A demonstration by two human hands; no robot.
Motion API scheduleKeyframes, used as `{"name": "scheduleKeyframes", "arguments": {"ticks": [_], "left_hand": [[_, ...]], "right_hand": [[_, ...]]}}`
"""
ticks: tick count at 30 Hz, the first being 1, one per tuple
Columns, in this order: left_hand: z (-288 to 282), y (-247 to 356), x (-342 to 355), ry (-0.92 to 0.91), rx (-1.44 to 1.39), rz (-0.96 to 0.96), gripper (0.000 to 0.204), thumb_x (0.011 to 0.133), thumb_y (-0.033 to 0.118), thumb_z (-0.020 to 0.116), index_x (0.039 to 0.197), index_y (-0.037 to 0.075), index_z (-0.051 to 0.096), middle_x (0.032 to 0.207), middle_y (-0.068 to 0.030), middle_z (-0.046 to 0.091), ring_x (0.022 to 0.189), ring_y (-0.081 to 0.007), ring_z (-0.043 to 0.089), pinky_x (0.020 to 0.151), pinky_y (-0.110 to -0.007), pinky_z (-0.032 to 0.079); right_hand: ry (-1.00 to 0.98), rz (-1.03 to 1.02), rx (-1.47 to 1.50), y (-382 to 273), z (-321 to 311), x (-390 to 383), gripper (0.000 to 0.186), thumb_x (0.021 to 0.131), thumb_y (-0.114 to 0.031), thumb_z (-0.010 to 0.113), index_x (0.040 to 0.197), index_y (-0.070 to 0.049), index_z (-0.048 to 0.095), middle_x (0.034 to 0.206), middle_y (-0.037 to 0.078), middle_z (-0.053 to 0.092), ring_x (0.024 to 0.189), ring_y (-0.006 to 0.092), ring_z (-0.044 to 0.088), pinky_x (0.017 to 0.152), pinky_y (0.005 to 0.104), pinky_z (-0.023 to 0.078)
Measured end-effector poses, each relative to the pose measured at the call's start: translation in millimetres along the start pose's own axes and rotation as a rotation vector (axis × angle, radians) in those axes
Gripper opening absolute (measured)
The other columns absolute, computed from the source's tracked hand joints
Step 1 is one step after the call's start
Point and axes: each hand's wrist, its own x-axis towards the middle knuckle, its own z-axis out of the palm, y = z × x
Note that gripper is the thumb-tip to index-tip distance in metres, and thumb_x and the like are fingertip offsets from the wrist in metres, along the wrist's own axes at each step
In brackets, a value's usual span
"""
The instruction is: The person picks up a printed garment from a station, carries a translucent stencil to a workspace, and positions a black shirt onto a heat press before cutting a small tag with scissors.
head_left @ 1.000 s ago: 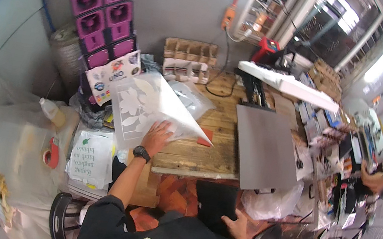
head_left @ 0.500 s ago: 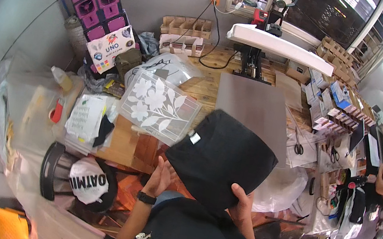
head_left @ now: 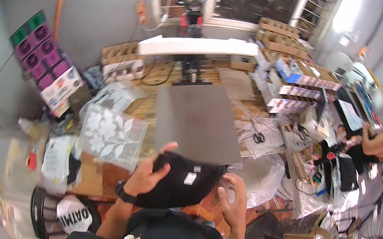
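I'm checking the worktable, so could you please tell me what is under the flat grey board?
Wooden tabletop shows beside the grey board, and the black cloth meets its near edge. Whatever lies directly beneath the board is covered; whether cloth extends there, I cannot tell.

black cloth (head_left: 181,192) – part hidden behind left hand (head_left: 147,174); window (head_left: 255,3) – cut off at top

Cloth (head_left: 170,190), black, white tag (head_left: 189,178); between left hand (head_left: 145,175) and right hand (head_left: 235,199). Board (head_left: 199,121), plain grey-brown; just beyond both hands. Sheet (head_left: 109,137), clear, white flower-and-leaf pattern; left of left hand. Wristwatch (head_left: 125,193), black; just behind left hand. Tabletop (head_left: 149,99), brown wood grain; beyond both hands.
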Motion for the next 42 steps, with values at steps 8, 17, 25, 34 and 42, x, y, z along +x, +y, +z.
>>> {"name": "scheduleKeyframes", "arguments": {"ticks": [8, 17, 25, 34, 42], "left_hand": [[16, -26, 56, -0.332, -0.079, 0.118, 0.034, 0.090, 0.003, 0.058, 0.124, 0.004, 0.057, 0.121, -0.0149, 0.060, 0.113, -0.0253, 0.058, 0.096, -0.035, 0.044], [7, -78, 99, -0.066, -0.119, 0.148, 0.048, 0.088, -0.004, 0.055, 0.134, 0.003, 0.048, 0.123, -0.0160, 0.059, 0.113, -0.0312, 0.057, 0.097, -0.036, 0.043], [6, -102, 173, 0.152, -0.144, 0.149, 0.048, 0.094, 0.001, 0.043, 0.142, 0.000, 0.039, 0.132, -0.0171, 0.055, 0.123, -0.0321, 0.051, 0.106, -0.039, 0.034], [50, -96, 204, 0.056, 0.195, 0.115, 0.051, 0.091, 0.005, 0.045, 0.141, 0.001, 0.039, 0.141, -0.0136, 0.048, 0.130, -0.0320, 0.043, 0.109, -0.041, 0.028], [109, -88, 211, 0.029, 0.314, -0.034, 0.057, 0.082, -0.002, 0.051, 0.138, 0.002, 0.044, 0.149, -0.0112, 0.037, 0.141, -0.0311, 0.028, 0.114, -0.042, 0.019]], "right_hand": [[-0.114, -0.054, -0.319, -28, 16, 47, 0.023, 0.079, -0.006, 0.067, 0.101, -0.005, 0.060, 0.097, 0.011, 0.057, 0.101, 0.0318, 0.054, 0.086, 0.0407, 0.044], [0.056, 0.018, -0.178, -18, 64, 100, 0.014, 0.079, -0.006, 0.071, 0.086, -0.001, 0.060, 0.083, 0.013, 0.058, 0.080, 0.0312, 0.060, 0.069, 0.0369, 0.048], [0.103, 0.253, -0.055, 13, 29, 176, 0.005, 0.087, -0.004, 0.065, 0.088, -0.001, 0.062, 0.073, 0.004, 0.060, 0.069, 0.0105, 0.056, 0.063, 0.0274, 0.045], [-0.772, 0.217, 0.177, 80, 23, 234, 0.030, 0.098, -0.027, 0.053, 0.104, 0.000, 0.062, 0.069, 0.007, 0.055, 0.064, 0.0141, 0.055, 0.063, 0.0338, 0.047], [-0.572, 0.154, -0.092, 132, 16, 258, 0.065, 0.079, -0.024, 0.073, 0.132, -0.005, 0.040, 0.101, 0.020, 0.063, 0.097, 0.0427, 0.061, 0.080, 0.0451, 0.050]]}}
